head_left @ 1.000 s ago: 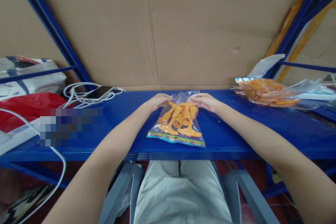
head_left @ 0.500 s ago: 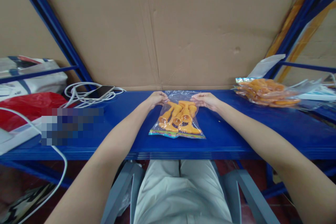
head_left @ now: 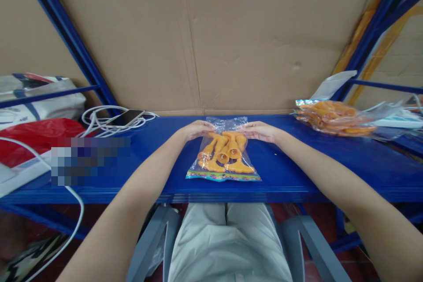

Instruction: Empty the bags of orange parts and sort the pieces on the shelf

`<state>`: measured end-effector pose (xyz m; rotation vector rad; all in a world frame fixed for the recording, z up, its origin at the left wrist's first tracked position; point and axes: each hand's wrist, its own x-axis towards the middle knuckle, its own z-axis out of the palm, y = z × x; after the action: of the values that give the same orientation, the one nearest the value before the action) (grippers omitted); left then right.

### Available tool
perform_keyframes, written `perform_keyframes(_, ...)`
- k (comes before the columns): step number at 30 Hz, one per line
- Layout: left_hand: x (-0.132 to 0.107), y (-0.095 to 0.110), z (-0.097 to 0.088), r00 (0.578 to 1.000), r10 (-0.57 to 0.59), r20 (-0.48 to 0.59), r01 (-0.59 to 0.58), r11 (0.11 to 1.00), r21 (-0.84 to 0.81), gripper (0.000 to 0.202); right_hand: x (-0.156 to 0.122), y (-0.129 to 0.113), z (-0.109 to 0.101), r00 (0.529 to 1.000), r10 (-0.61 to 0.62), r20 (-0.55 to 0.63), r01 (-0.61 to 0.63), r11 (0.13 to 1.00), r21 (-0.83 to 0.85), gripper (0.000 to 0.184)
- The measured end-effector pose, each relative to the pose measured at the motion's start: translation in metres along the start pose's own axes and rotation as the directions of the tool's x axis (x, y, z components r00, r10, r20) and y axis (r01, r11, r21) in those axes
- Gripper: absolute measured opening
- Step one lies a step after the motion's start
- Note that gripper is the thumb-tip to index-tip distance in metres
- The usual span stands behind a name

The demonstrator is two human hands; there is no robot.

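A clear plastic bag of orange plastic toy pieces lies flat on the blue shelf in front of me, its printed strip toward me. My left hand pinches the bag's far left corner with curled fingers. My right hand grips the far right corner the same way. Both hands rest on the shelf at the bag's open far end.
A stack of similar filled bags lies at the right. A phone on coiled white cables sits at the back left, beside a red bag. A cardboard sheet backs the shelf. Blue uprights frame both sides.
The bag slid slightly away from me half a second ago, then came back and now lies flatter, with its far end spread wider between my hands.
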<state>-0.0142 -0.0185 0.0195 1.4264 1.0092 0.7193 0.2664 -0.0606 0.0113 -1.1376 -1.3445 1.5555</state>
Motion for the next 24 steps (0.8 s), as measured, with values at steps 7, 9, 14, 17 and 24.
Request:
perform_keyframes(7, -0.004, 0.001, 0.004, 0.998, -0.055, 0.027, 0.056, 0.998, -0.009, 0.011, 0.0, 0.001, 0.002, 1.0, 0.025, -0.001, -0.025, 1.0, 0.002, 0.011)
perform_keyframes(9, -0.004, 0.001, 0.006, 0.998, -0.061, 0.023, 0.061, 0.998, -0.018, 0.012, -0.001, 0.001, 0.003, 1.0, 0.019, 0.01, -0.019, 1.0, 0.007, 0.01)
perform_keyframes(14, -0.003, -0.001, 0.013, 0.998, -0.055, 0.003, 0.055, 0.997, -0.061, 0.014, 0.0, 0.002, 0.006, 0.999, -0.014, 0.042, 0.013, 1.0, 0.023, 0.008)
perform_keyframes(17, -0.002, -0.001, 0.016, 0.998, -0.055, -0.001, 0.055, 0.996, -0.077, 0.014, 0.001, 0.003, 0.007, 1.0, -0.011, 0.011, 0.011, 0.999, 0.03, 0.009)
perform_keyframes(24, 0.002, -0.001, 0.006, 0.998, -0.066, 0.003, 0.066, 0.996, -0.053, 0.018, 0.008, 0.004, 0.002, 1.0, -0.019, -0.025, 0.021, 0.999, 0.044, 0.011)
